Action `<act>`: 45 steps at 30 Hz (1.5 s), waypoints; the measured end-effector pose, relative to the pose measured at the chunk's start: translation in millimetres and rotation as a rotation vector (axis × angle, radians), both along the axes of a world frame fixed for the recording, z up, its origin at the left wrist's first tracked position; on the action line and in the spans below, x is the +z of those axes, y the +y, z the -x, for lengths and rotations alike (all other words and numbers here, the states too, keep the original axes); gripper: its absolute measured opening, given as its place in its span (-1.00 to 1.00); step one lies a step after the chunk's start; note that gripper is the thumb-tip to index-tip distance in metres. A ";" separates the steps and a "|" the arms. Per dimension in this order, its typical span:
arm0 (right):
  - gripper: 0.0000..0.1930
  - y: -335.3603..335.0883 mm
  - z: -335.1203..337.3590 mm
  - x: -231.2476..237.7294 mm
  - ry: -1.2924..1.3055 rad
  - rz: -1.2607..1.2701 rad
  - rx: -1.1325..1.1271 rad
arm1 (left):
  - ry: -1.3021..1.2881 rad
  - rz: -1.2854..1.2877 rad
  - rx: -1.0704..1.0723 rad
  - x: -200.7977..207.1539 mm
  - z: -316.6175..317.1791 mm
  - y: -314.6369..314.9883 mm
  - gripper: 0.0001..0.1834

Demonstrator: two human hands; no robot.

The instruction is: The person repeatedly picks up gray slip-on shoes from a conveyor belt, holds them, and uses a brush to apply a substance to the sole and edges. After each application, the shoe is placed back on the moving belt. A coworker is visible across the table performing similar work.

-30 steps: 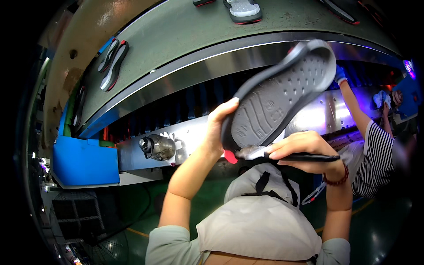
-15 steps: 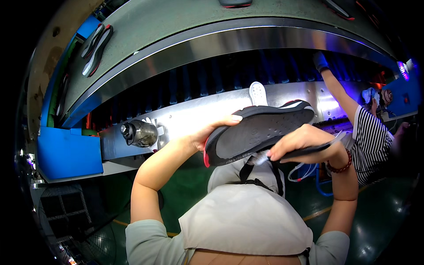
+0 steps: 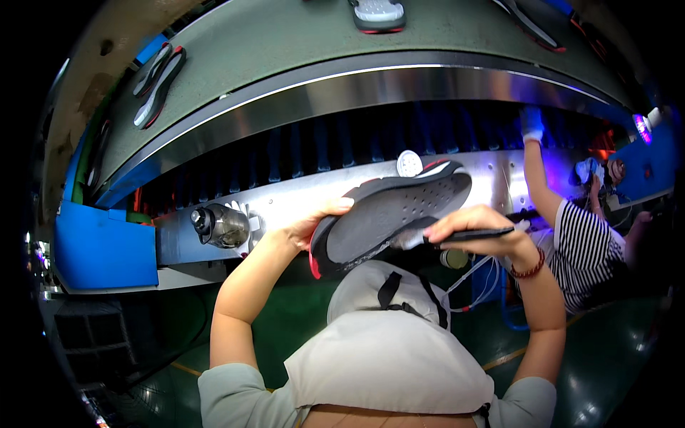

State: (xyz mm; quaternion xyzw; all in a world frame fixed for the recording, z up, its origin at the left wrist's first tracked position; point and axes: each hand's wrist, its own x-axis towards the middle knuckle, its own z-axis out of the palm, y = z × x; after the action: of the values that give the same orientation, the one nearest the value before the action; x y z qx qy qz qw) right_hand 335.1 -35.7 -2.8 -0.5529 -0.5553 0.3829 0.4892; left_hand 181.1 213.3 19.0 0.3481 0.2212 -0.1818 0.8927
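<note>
Left hand point(image 3: 317, 222) gripping the dark shoe sole point(image 3: 378, 217) by its red-tipped end, up before the steel ledge point(image 3: 285, 196), right hand point(image 3: 492, 220) pinching a brush point(image 3: 409, 240) at the near rim: partway, seemingly, glossy streak point(image 3: 368, 255) there, far rim looking dry.

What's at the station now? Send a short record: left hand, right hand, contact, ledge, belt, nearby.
Left hand: grips the dark sole at its red-tipped end
Right hand: holds a brush, bristles toward the left
Contact: bristles at the sole's near rim
Sole pose: held tilted in the air, dotted face in view
Ledge: bottle at left
Belt: more soles, spread out
Nearby: co-worker's gloved hand, at right
</note>
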 end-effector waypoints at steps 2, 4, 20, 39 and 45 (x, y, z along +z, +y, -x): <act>-0.80 -0.8 6.8 18.2 -0.096 -0.024 0.059 | 0.053 -0.082 -0.028 17.6 1.6 8.4 -0.29; -0.79 -6.1 17.0 48.9 -0.079 -0.097 0.016 | -0.073 0.209 -0.016 14.0 7.4 28.1 -0.40; -0.83 45.0 33.6 -20.2 0.482 -0.090 -0.740 | -0.247 0.235 0.248 -69.2 -20.4 -52.5 0.07; -0.88 37.0 78.7 -0.1 -0.239 -0.200 -0.264 | -0.308 -0.045 0.487 -85.0 -20.9 -10.9 -0.07; -0.91 53.7 29.8 41.9 0.237 -0.261 -0.657 | -0.332 0.048 0.479 -40.1 -24.9 -51.9 -0.08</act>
State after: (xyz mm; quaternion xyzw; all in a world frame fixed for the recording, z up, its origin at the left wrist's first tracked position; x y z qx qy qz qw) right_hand 305.2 18.0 39.1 -0.5865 -0.3318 0.1929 0.7132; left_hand 206.0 161.4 -21.1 0.2899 0.1439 0.0885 0.9420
